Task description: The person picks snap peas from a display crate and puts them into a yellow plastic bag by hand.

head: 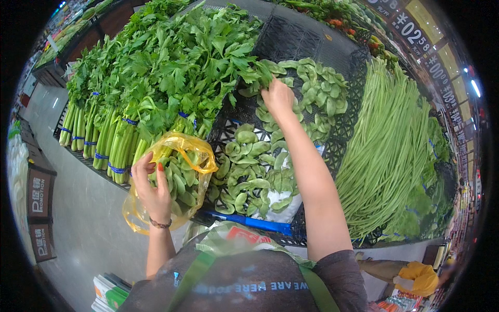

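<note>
My left hand (152,187) is at the yellow plastic bag (208,165), which hangs open with flat green bean pods (181,181) inside; its fingers are curled at the bag's near side, with the thumb against the pods. Up at the back of the black crate, my right hand (277,95) reaches to the edge of the celery leaves, its fingertips partly hidden there. Whether it holds a pod or a leaf cannot be told. Loose flat bean pods (249,183) lie around and below my right forearm.
Bunches of celery (121,156) with blue bands fill the left side. Long yardlong beans (386,156) are heaped on the right, beyond a black plastic crate divider (351,93). A blue strip (249,224) edges the crate near me. Another person's arm (378,269) shows at lower right.
</note>
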A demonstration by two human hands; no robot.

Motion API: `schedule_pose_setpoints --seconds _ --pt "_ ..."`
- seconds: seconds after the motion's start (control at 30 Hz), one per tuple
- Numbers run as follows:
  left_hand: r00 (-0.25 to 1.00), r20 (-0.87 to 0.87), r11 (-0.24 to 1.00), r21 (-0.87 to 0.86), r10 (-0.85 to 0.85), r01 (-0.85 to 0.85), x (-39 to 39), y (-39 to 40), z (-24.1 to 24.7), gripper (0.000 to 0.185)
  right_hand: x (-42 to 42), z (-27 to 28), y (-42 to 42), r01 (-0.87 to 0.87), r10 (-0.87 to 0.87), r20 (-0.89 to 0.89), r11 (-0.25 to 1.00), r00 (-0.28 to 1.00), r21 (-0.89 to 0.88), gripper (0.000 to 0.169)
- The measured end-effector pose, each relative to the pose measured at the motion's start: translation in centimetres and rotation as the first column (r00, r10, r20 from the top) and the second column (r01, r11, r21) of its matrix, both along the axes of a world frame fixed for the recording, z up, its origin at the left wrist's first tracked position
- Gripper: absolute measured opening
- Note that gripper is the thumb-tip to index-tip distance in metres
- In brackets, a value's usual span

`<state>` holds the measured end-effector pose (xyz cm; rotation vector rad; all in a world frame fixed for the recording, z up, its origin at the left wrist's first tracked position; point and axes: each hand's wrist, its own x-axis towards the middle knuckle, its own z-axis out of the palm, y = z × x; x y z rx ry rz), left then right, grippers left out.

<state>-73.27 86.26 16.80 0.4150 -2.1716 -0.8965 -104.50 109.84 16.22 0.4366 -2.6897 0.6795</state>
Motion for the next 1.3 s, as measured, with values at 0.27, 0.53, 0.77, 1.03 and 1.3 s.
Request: schedule_pose_setpoints --seconds 0.27,0.53,0.77,1.03,1.3 --pt "0.979 -0.199 0.995 -0.089 -0.051 0.034 0.6 1.6 0.4 0.034 2.9 -0.2 4.0 0.116 0.179 0.395 0.778 0.901 -0.617 0.018" --pt "0.828 -0.053 0.812 -0.242 -0.558 0.532 -2.7 9.4 2.1 0.039 17.7 1.1 7.4 0.412 0.678 0.509 0.319 0.53 -0.854 0.021" --pt "0.77 0.031 0.734 -0.281 -0.637 0.618 -3.9 11.3 1.1 0.03 25.4 1.5 6.7 0.414 0.629 0.514 0.314 0.583 -0.854 0.019" --pt "0.77 0.05 0.76 -0.128 -0.636 0.637 -3.2 11.2 1.2 0.023 27.4 3.8 5.9 -0.025 0.231 0.349 0.862 0.909 -0.506 0.017" --pt "0.768 0.134 0.716 -0.293 -0.626 0.634 -2.7 11.3 0.7 0.022 27.9 2.9 4.8 -0.177 0.188 0.082 0.976 0.979 -0.128 0.008"
